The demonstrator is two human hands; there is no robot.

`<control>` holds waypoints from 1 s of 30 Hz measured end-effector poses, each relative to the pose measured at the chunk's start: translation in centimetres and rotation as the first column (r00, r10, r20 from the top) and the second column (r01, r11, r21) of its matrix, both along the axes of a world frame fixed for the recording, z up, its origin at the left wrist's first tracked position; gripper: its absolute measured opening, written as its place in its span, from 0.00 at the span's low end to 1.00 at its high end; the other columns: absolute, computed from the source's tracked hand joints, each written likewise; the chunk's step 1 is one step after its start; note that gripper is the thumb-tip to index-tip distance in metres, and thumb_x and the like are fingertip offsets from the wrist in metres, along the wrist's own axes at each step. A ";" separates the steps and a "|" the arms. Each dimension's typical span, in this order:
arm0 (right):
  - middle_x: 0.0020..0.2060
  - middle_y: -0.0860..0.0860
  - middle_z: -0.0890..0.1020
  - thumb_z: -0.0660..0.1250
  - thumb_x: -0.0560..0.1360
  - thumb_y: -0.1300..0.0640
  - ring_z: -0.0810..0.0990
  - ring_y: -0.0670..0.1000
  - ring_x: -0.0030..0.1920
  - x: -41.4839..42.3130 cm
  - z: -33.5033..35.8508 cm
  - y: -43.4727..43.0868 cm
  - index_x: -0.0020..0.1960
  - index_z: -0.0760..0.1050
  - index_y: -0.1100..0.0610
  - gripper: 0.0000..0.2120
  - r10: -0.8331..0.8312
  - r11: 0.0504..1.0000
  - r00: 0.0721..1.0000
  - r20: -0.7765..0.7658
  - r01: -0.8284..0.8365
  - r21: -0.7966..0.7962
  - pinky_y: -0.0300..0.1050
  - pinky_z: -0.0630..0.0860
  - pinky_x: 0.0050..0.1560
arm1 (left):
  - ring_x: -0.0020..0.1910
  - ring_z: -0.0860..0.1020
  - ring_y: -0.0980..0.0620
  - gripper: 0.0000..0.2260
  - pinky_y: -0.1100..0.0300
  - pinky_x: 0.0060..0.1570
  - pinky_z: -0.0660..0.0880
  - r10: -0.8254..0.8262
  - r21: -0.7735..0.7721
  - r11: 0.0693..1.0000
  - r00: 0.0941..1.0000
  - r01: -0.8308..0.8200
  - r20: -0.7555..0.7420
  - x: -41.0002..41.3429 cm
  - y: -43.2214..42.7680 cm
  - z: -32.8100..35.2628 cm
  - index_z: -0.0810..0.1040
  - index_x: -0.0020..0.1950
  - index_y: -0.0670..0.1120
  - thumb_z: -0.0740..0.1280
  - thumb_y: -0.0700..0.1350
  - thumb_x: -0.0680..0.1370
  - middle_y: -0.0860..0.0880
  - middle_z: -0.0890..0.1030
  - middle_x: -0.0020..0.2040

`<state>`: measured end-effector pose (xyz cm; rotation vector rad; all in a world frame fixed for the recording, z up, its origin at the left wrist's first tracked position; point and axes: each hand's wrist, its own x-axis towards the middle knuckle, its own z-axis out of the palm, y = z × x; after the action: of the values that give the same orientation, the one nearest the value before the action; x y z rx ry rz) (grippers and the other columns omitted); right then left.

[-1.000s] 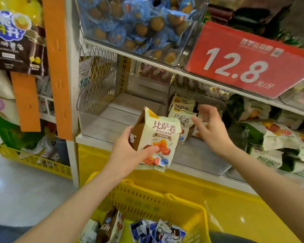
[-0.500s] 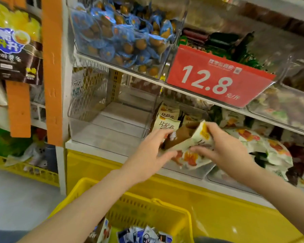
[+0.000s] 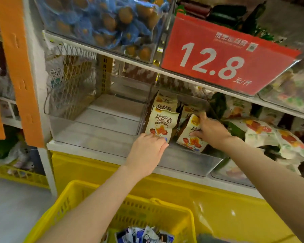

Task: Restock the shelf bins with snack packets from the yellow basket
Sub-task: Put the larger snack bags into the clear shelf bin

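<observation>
My right hand (image 3: pixel 211 131) is shut on a cream-and-brown snack packet (image 3: pixel 189 139), tilted inside the clear shelf bin (image 3: pixel 191 163). More of the same packets stand behind it. My left hand (image 3: pixel 147 152) is at the bin's front edge, its fingertips touching the bottom of a standing packet (image 3: pixel 162 124); it grips nothing. The yellow basket (image 3: pixel 77 199) is below my arms, with blue-and-white packets (image 3: pixel 144 235) in it.
A clear bin (image 3: pixel 95 134) to the left holds nothing. A red 12.8 price sign (image 3: pixel 218 55) hangs above. A bin of blue-wrapped snacks (image 3: pixel 104 23) sits on the upper shelf. White-and-green packets (image 3: pixel 263 134) fill the bin on the right. An orange strip (image 3: pixel 19 67) runs down the left post.
The packet went from my left hand to my right hand, which carried it into the bin. My left hand dropped to the bin's front.
</observation>
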<state>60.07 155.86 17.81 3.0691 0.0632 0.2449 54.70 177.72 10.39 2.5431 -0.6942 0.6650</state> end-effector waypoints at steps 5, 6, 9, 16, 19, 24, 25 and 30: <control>0.64 0.56 0.75 0.69 0.73 0.51 0.76 0.56 0.61 3.4 -1.1 -0.8 0.71 0.58 0.52 0.32 0.087 0.985 0.987 -0.135 -0.065 0.159 0.53 0.74 0.61 | 0.43 0.80 0.56 0.18 0.58 0.47 0.74 0.002 -0.037 0.999 0.998 0.000 0.058 0.0 0.1 -0.1 0.80 0.47 0.50 0.51 0.52 0.79 0.53 0.83 0.43; 0.65 0.56 0.74 0.69 0.73 0.50 0.74 0.56 0.64 3.9 -0.9 -1.1 0.72 0.59 0.52 0.31 0.107 0.989 0.986 -0.125 -0.092 0.119 0.53 0.71 0.63 | 0.43 0.79 0.56 0.18 0.58 0.47 0.74 -0.006 -0.039 0.999 0.998 0.008 0.058 0.0 0.1 -0.2 0.80 0.47 0.49 0.51 0.52 0.79 0.53 0.83 0.43; 0.70 0.55 0.67 0.67 0.73 0.44 0.65 0.58 0.69 4.8 -0.7 -1.5 0.73 0.62 0.53 0.32 0.148 0.972 0.988 -0.031 -0.151 -0.179 0.53 0.61 0.69 | 0.44 0.80 0.55 0.17 0.58 0.48 0.73 -0.027 -0.059 0.998 0.998 0.030 0.058 0.0 0.1 -0.3 0.80 0.48 0.48 0.52 0.51 0.79 0.52 0.83 0.45; 0.67 0.57 0.72 0.69 0.72 0.48 0.71 0.58 0.65 3.3 -1.2 -0.7 0.72 0.61 0.54 0.32 0.072 0.997 0.997 0.023 -0.072 -0.020 0.53 0.68 0.66 | 0.46 0.80 0.54 0.14 0.57 0.50 0.74 -0.033 -0.061 0.997 0.998 0.036 0.052 -0.2 0.1 -0.3 0.80 0.50 0.47 0.56 0.49 0.80 0.51 0.83 0.46; 0.67 0.55 0.70 0.66 0.75 0.48 0.70 0.56 0.67 1.3 -1.0 -0.2 0.72 0.59 0.52 0.29 0.057 0.968 0.997 0.058 -0.070 0.240 0.53 0.70 0.66 | 0.46 0.79 0.54 0.11 0.58 0.49 0.73 -0.027 -0.041 0.999 0.997 0.029 0.067 -0.3 0.3 -0.4 0.80 0.50 0.48 0.58 0.48 0.80 0.52 0.83 0.46; 0.73 0.52 0.64 0.55 0.79 0.43 0.66 0.54 0.70 -4.0 -1.4 1.6 0.75 0.55 0.50 0.27 0.105 0.959 0.991 0.082 -0.123 0.254 0.50 0.65 0.68 | 0.54 0.76 0.54 0.14 0.58 0.56 0.68 -0.058 0.019 0.998 0.998 0.058 0.006 0.0 0.6 -0.2 0.76 0.58 0.49 0.53 0.50 0.82 0.52 0.80 0.54; 0.73 0.52 0.64 0.53 0.79 0.43 0.66 0.53 0.70 -5.4 -1.7 1.9 0.75 0.55 0.50 0.27 0.132 0.960 0.990 0.058 -0.142 0.240 0.48 0.65 0.67 | 0.57 0.74 0.54 0.14 0.58 0.59 0.67 -0.063 0.032 0.997 0.998 0.063 -0.021 0.0 0.7 -0.2 0.75 0.61 0.49 0.53 0.50 0.82 0.52 0.79 0.57; 0.74 0.51 0.61 0.53 0.79 0.43 0.59 0.49 0.73 -11.5 -4.1 3.2 0.76 0.52 0.53 0.29 0.255 0.960 0.967 -0.004 -0.253 0.117 0.40 0.54 0.72 | 0.70 0.63 0.52 0.20 0.57 0.70 0.56 -0.037 0.081 0.996 0.992 0.048 -0.123 -1.6 1.3 0.4 0.62 0.72 0.49 0.56 0.51 0.81 0.51 0.68 0.70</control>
<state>48.59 159.10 13.67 3.1739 0.4623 0.2392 53.13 179.04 10.75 2.6118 -0.7460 0.4712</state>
